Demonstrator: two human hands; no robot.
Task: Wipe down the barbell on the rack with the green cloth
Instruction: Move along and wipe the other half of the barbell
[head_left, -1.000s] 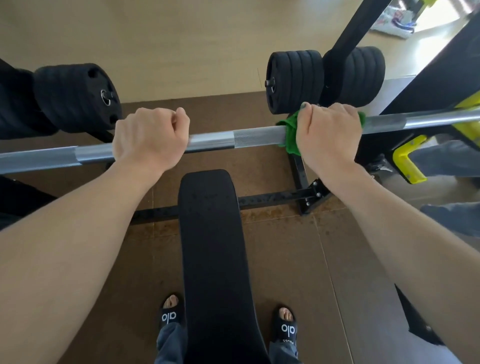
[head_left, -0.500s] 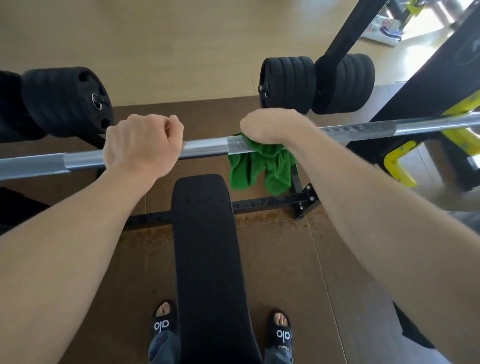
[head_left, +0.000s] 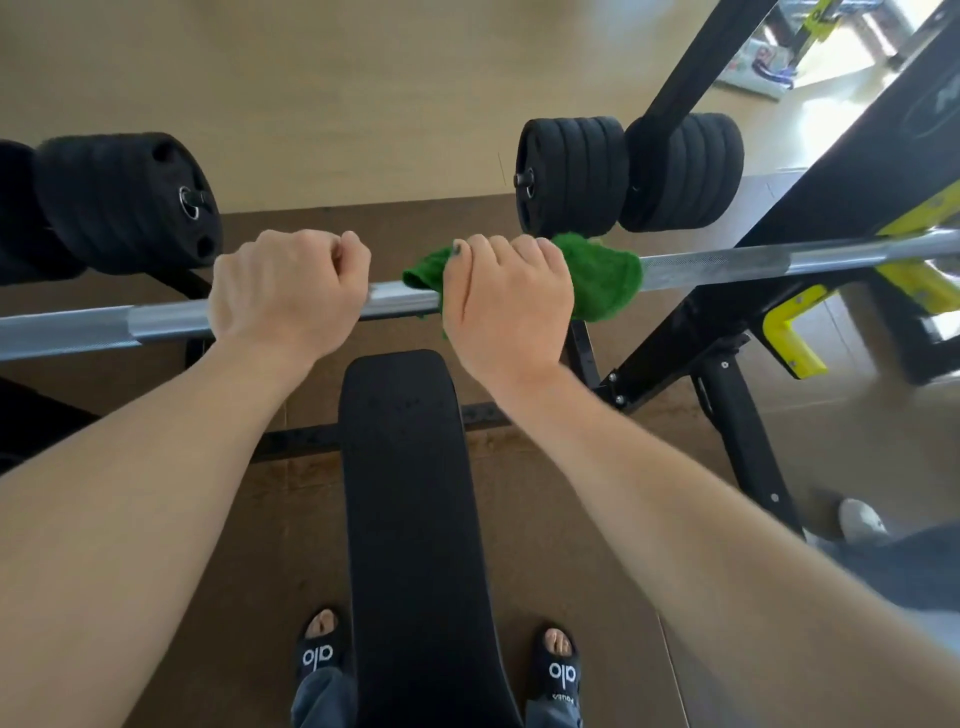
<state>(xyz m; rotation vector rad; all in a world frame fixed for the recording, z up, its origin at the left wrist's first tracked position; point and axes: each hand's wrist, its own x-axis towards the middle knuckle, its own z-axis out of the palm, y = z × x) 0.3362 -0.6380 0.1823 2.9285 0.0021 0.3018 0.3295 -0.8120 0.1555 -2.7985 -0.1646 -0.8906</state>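
A silver barbell (head_left: 753, 262) runs across the view from lower left to upper right, resting on the rack. My left hand (head_left: 285, 293) grips the bar left of centre, fingers curled over the top. My right hand (head_left: 506, 301) grips the green cloth (head_left: 605, 278), which is wrapped round the bar just right of centre. Cloth bulges out on both sides of that hand. The stretch of bar between the two hands is short.
A black padded bench (head_left: 410, 493) runs under the bar toward my sandalled feet (head_left: 319, 649). Black weight plates (head_left: 130, 200) hang at the left and another stack (head_left: 576, 174) at the right. Black rack uprights (head_left: 691, 88) with yellow hooks (head_left: 789, 338) stand right.
My right hand slid the cloth leftward along the bar, from near the right plates toward my left hand. The cloth, hanging loose half a second ago, is bunched round the bar again.
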